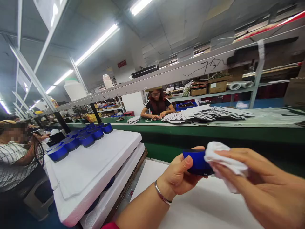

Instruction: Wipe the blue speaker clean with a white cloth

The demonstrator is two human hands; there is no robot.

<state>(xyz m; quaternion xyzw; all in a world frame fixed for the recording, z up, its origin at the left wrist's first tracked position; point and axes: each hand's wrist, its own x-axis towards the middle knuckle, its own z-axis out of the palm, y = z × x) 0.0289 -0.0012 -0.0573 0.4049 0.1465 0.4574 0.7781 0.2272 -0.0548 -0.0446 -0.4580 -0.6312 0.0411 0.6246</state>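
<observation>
My left hand (179, 176) grips a small round blue speaker (196, 161), thumb on its near side. My right hand (264, 187) presses a white cloth (222, 159) against the speaker's right side. Both hands hover above a white sheet (190, 206) on the workbench. A silver bracelet circles my left wrist. To the left, a stack of white foam trays (95, 165) carries several more blue speakers (78, 140) along its far left edge.
A green conveyor belt (190, 133) runs across behind the bench, with stacks of flat white and grey cards (209, 114) on its far side. One person sits behind the belt, another sits at far left. Shelves with cartons stand overhead.
</observation>
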